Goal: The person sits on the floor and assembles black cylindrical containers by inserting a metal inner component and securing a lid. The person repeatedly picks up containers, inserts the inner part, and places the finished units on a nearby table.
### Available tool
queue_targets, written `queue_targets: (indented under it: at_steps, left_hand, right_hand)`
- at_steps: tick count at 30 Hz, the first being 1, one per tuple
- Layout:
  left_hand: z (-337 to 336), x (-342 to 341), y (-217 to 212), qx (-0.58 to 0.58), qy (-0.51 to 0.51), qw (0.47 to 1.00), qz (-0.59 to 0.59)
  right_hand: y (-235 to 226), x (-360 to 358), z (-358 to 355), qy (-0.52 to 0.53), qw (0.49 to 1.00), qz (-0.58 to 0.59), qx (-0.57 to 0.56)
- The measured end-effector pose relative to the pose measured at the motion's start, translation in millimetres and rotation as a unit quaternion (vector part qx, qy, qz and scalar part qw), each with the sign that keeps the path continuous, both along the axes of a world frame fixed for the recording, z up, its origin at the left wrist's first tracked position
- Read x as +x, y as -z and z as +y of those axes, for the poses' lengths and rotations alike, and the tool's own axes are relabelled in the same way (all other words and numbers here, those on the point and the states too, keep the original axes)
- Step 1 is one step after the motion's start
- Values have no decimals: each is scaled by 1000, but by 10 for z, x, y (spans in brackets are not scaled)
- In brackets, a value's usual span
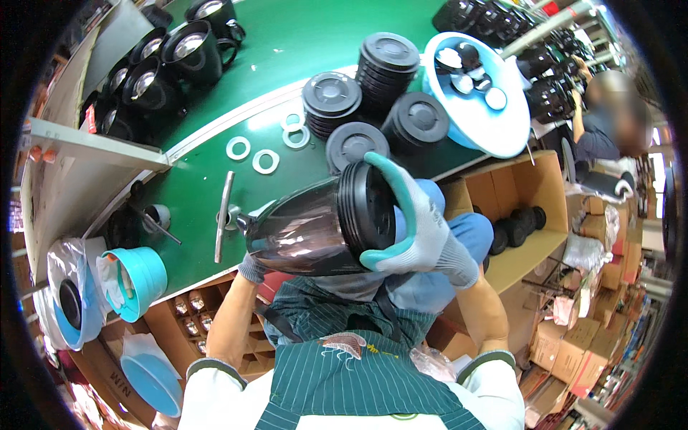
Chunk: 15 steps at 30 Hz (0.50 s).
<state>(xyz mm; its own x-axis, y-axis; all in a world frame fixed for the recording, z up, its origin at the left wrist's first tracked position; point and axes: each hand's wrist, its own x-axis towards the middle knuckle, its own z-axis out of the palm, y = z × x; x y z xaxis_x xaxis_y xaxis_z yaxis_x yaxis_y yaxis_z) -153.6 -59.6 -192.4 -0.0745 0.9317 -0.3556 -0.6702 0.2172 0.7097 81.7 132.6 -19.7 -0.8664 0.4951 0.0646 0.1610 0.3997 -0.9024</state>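
A glossy, dark, tapered container [297, 229] lies on its side above my lap, its narrow end toward the left. On its wide end sits a black ridged cap [369, 208]. My right hand [416, 222], in a grey glove with teal-coated fingers, grips this cap, thumb and fingers spread across its edge. Beneath the narrow end, my gloved left hand [252, 268] holds the container; most of its fingers are hidden behind it. A metal T-shaped handle [225, 215] stands at the bench edge, beside the narrow end. Stacked black caps [355, 147] are just beyond my right hand.
Several pale rings [266, 161] lie on the green bench [193, 193]. A light-blue basin [512, 132] holds shiny domed parts. Black mugs [190, 54] stand far left. An open carton [534, 244] contains black round parts. A turquoise bucket [148, 283] sits left. Another person [609, 122] is far right.
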Motion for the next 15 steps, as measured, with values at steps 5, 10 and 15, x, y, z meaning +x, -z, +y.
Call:
queue_targets:
  at_steps: [5,10,15]
  left_hand:
    - [19,8,-126,17,33,999,33]
    - [44,59,-259,28,85,993,72]
    - [71,116,-407,71,64,970,224]
  right_hand:
    - [15,451,-283,2,1000,1,1]
    - [-68,741,-460,-29,987,66,144]
    - [-39,999,-579,65,989,76,105]
